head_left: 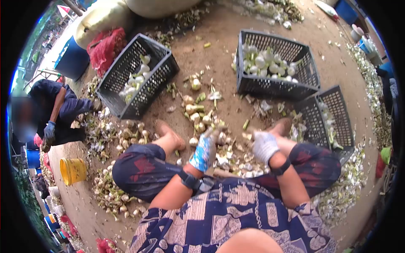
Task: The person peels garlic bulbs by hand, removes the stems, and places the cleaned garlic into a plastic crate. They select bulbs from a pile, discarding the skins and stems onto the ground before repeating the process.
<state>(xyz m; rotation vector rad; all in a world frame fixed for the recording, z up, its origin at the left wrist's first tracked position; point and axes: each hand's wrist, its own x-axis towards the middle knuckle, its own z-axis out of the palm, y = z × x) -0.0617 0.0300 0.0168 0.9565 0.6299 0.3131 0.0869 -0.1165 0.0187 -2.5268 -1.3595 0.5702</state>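
Note:
Between the bent legs, my left hand [205,148], in a blue-and-white patterned covering, reaches over a pile of garlic bulbs [206,119]; its fingers are blurred among the bulbs and what they hold cannot be made out. My right hand [264,146] wears a pale glove and hovers by the right shin, its fingers blurred too. Garlic peelings [244,162] lie on the ground between the hands. Ahead on the left, a tilted black crate [141,95] holds some white bulbs. Another black crate [276,88] at the upper right contains several cleaned bulbs with short stems.
At the right, a third crate [342,114] leans beside the second. A yellow bucket [73,170] stands left, near a bent-over co-worker [63,101] with gloved hands. A red net bag [105,48], a blue barrel [71,59] and large pale sacks [101,21] are behind.

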